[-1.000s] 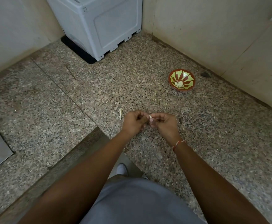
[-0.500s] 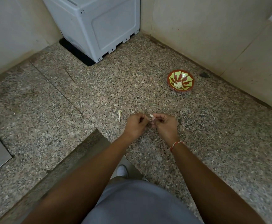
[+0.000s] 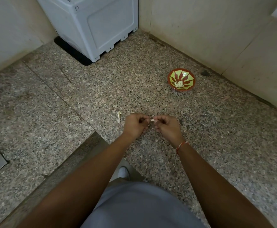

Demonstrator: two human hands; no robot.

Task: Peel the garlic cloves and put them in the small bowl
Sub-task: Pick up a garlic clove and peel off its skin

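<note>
Over the speckled granite counter [image 3: 151, 89], the left hand [image 3: 134, 126] and right hand [image 3: 166, 127] meet, both pinching one small white garlic clove [image 3: 152, 120] between curled fingertips. The small red-and-green patterned bowl [image 3: 181, 76], holding peeled cloves, sits near the counter's far right edge.

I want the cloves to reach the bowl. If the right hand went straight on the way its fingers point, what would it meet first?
The right hand points left, so it meets the garlic clove and the left hand, not the bowl.
</note>
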